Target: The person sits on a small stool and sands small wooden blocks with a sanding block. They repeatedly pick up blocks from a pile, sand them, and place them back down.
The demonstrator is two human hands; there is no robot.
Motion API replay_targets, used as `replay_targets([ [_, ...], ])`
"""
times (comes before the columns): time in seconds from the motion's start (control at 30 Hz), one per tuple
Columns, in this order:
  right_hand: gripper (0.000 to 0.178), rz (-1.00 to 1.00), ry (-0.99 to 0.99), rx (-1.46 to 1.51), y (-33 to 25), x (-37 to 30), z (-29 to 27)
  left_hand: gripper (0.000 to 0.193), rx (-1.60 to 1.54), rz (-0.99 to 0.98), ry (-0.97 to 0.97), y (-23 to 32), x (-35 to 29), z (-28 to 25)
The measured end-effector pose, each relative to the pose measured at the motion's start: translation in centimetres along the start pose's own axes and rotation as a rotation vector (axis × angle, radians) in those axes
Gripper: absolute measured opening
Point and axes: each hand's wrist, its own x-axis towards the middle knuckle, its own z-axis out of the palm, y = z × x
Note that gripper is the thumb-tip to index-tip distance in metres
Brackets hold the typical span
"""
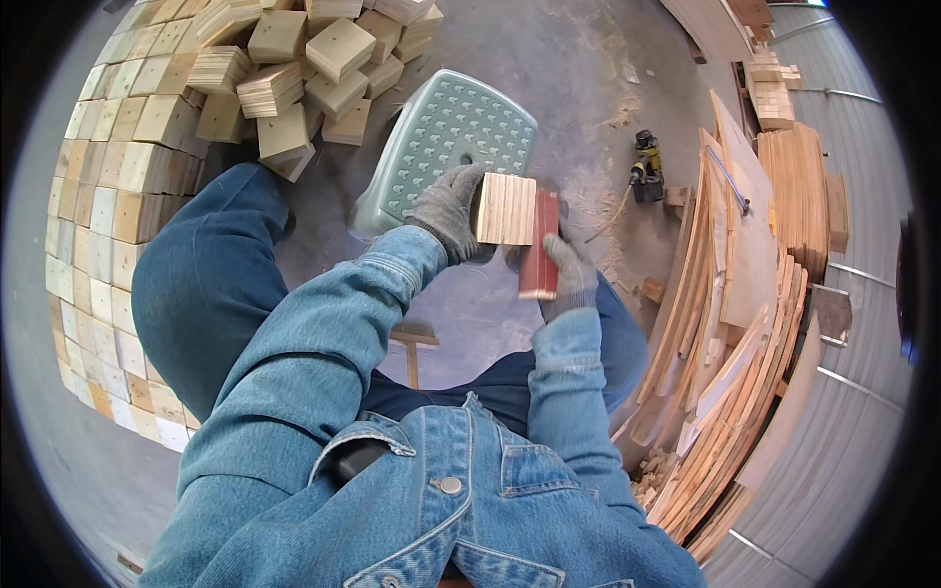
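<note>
My left hand (446,211), in a grey knit glove, is closed on a pale plywood block (507,210) with its layered edge facing up. Beside it, my right hand (571,263), gloved the same way, grips a dark red board piece (540,257) along its right side. The red piece stands against or very close to the block's right edge; whether they touch I cannot tell. Both are held in front of me, over the near right corner of a pale green plastic stool (461,127) with a dotted top.
Block stacks (118,225) form a wall at left, with a loose heap of blocks (314,69) at far left. A yellow and black cordless drill (647,167) stands on the floor at right. Plywood sheets and strips (730,382) lean along the right, near a corrugated wall (867,245).
</note>
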Motion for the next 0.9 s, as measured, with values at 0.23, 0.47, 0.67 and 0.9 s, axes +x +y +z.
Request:
replay_targets([
  [0.23,0.051,0.079,0.044,0.075,1.9,-3.3,-3.3,0.105,-0.056,-0.106,-0.106,2.1,0.2,-1.1],
  [0.47,0.051,0.040,-0.009,0.045,-3.2,1.0,2.9,0.109,-0.013,-0.097,-0.112,2.1,0.0,-1.6],
  [0.67,0.054,-0.054,0.034,-0.024,-4.0,3.9,4.5,0.107,-0.069,-0.036,-0.044,0.9,-0.1,-0.6],
  [0.9,0.056,-0.044,0.042,-0.210,-1.3,-2.7,0.9,0.104,-0.088,0.008,-0.081,-0.9,0.4,1.1],
])
